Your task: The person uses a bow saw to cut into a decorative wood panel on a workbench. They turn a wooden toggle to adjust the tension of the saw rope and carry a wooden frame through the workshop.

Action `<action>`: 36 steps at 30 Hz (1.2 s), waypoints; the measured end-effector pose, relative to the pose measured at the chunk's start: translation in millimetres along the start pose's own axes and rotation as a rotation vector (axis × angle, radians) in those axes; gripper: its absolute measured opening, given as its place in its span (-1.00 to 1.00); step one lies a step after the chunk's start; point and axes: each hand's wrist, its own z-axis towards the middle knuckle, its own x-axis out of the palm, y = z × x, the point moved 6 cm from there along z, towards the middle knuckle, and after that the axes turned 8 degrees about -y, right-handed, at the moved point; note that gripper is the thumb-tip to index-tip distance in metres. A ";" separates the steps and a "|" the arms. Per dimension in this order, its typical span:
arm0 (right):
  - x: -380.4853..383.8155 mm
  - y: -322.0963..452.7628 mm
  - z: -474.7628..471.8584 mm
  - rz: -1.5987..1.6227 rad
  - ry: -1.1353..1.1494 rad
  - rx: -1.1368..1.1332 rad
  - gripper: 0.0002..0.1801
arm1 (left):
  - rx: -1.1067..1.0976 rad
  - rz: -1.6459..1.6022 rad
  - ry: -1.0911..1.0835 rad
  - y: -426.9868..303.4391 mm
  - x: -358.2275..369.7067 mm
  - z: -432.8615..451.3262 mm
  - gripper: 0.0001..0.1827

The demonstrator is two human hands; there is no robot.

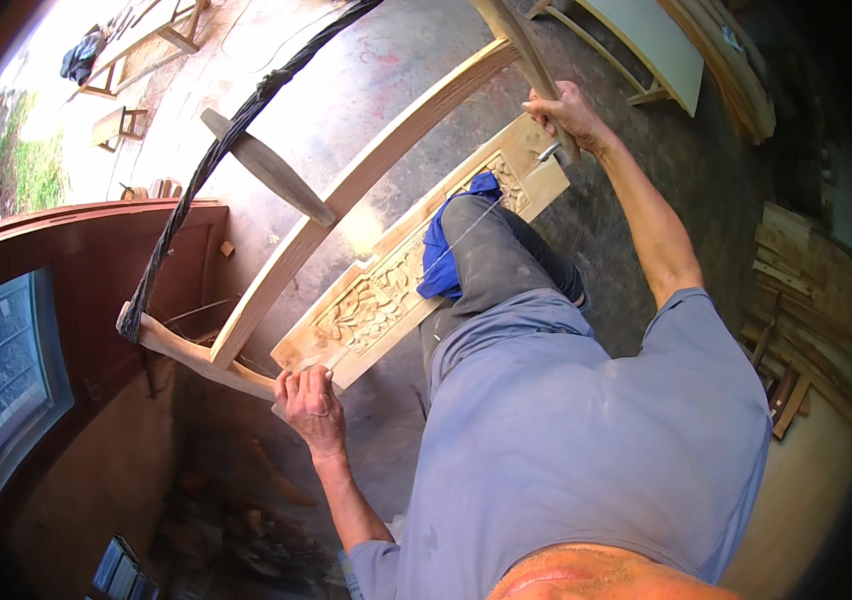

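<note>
My right hand is closed around the lower end of one side arm of a wooden frame saw, beside a metal pin. With my left hand I grip the end of the opposite side arm. The saw has a twisted dark cord, a wooden toggle resting against the stretcher, and a thin blade or wire running in front of my knee. A carved wooden panel with leaf and flower relief lies beneath my bent leg, with blue cloth between knee and panel.
A dark red wooden structure with a glazed panel stands at left. Wooden benches and a small stool are at upper left. At upper right is a pale-topped table by stacked boards. Wood pieces lie at right.
</note>
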 end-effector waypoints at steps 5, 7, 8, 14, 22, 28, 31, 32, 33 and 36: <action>9.2 -0.1 6.2 -0.036 0.072 0.060 -0.80 | -0.006 -0.019 0.044 1.7 -1.8 -2.5 -0.79; 13.1 -5.9 11.5 -0.083 0.084 0.080 -0.79 | -0.027 -0.051 0.065 4.1 -0.5 -2.8 -0.78; 13.7 -8.5 13.7 -0.108 0.091 0.098 -0.78 | -0.038 -0.068 0.076 5.4 0.2 -3.0 -0.77; 27.4 -25.7 22.2 -0.114 0.128 0.146 -0.79 | -0.058 -0.077 0.120 12.4 2.0 -6.9 -0.80; 23.6 -31.5 13.9 -0.031 0.109 0.123 -0.81 | -0.053 -0.042 0.147 11.9 3.8 -5.4 -0.80; 15.5 -32.1 10.5 -0.068 0.090 0.119 -0.83 | -0.033 -0.058 0.141 9.6 1.5 -3.4 -0.78; 16.9 -34.5 6.8 -0.068 0.108 0.113 -0.83 | -0.037 -0.062 0.130 9.7 -1.0 -4.5 -0.78; 17.5 -35.3 6.2 -0.079 0.105 0.108 -0.83 | -0.042 -0.061 0.128 10.4 -2.1 -5.3 -0.77; 17.7 -35.3 5.7 -0.091 0.102 0.104 -0.83 | -0.050 -0.060 0.142 12.0 -1.4 -6.6 -0.77; 18.2 -35.4 3.4 -0.087 0.099 0.110 -0.83 | -0.069 -0.057 0.173 16.6 -1.3 -8.5 -0.76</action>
